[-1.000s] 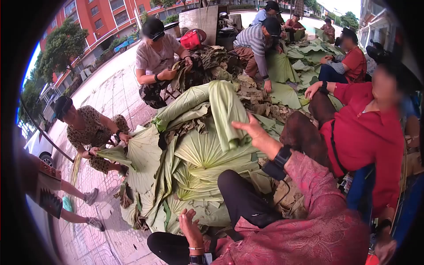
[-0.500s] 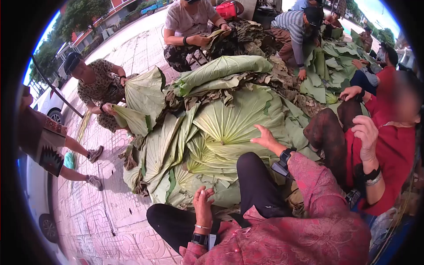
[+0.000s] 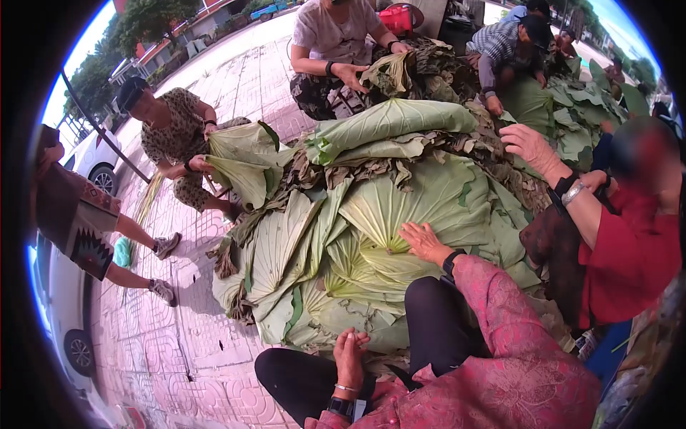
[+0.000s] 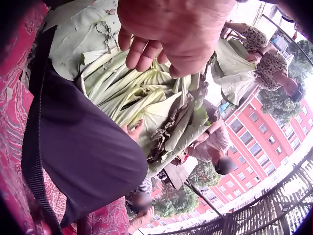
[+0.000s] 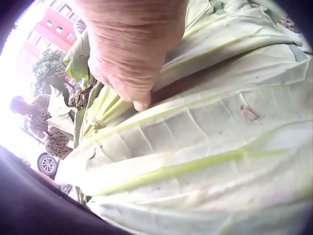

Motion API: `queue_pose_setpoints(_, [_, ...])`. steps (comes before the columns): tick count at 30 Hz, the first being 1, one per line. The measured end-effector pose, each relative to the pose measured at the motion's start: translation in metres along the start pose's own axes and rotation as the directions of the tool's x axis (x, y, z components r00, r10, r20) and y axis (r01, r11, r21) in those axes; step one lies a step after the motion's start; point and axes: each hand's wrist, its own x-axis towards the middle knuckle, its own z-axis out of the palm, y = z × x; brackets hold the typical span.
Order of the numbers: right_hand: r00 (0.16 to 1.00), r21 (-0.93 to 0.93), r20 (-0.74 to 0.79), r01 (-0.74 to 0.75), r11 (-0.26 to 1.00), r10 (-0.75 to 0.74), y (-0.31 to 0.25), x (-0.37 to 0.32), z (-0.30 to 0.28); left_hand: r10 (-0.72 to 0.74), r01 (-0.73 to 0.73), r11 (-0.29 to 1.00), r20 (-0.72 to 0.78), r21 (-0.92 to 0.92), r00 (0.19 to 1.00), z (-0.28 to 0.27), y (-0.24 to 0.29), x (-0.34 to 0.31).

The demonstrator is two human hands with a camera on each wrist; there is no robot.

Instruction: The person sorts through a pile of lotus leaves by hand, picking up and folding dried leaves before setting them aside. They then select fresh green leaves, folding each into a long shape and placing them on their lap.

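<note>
A big heap of green lotus leaves [image 3: 314, 236] lies in front of me, with a broad fan-ribbed leaf [image 3: 400, 204] on top. My right hand [image 3: 423, 243] rests flat on that leaf with straight fingers; in the right wrist view its fingertips [image 5: 139, 100] touch the pale ribbed leaf [image 5: 205, 147]. My left hand [image 3: 350, 354] sits idle by my black trouser leg [image 3: 436, 322] at the heap's near edge. In the left wrist view the left hand [image 4: 171, 34] hangs loosely curled over the leaves [image 4: 132, 93] and holds nothing.
A person in red [image 3: 622, 250] at my right has a hand [image 3: 529, 146] on the heap. A person in patterned clothes [image 3: 171, 136] holds a folded leaf [image 3: 243, 168] at the left. More people work behind. Paved ground [image 3: 179, 343] and a car [image 3: 78, 350] lie to the left.
My right hand came down from above a folded leaf and now lies flat on the top leaf. The left hand barely moved. The person in red reached an arm out onto the heap.
</note>
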Motion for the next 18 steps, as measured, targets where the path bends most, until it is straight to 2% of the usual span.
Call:
queue_pose_setpoints(3, [0.98,-0.068,-0.191,0.047,0.997,-0.059,-0.002,-0.002,0.0,0.01,-0.011,1.0,-0.013,-0.024,1.0,0.001,0.003,0.001])
queue_pose_setpoints(6, [0.956,0.104,-0.293,0.063,0.993,-0.03,-0.007,0.004,-0.027,0.006,-0.007,1.0,-0.011,-0.023,1.0,-0.002,0.001,0.0])
queue_pose_setpoints(9, [0.952,0.152,-0.303,0.013,0.988,0.034,-0.024,0.014,-0.078,0.014,-0.015,1.0,-0.004,-0.022,1.0,-0.002,0.002,0.001])
queue_pose_setpoints(10, [0.926,0.163,-0.378,0.08,0.983,-0.013,-0.029,0.015,-0.095,0.017,-0.017,1.0,-0.009,-0.025,1.0,-0.002,0.001,0.0])
queue_pose_setpoints(14, [0.943,0.335,-0.333,0.1,0.937,0.019,-0.054,-0.004,-0.178,0.05,-0.05,0.998,-0.009,-0.034,0.999,-0.004,0.008,-0.003])
queue_pose_setpoints(16, [0.966,0.472,-0.248,0.052,0.88,0.076,-0.067,-0.022,-0.213,0.134,-0.134,0.991,-0.006,0.024,0.991,-0.001,0.018,-0.006])
queue_pose_setpoints(18, [0.977,0.531,-0.201,0.047,0.846,0.072,-0.084,-0.04,-0.244,0.217,-0.215,0.976,-0.035,0.041,0.976,-0.001,0.026,-0.007])
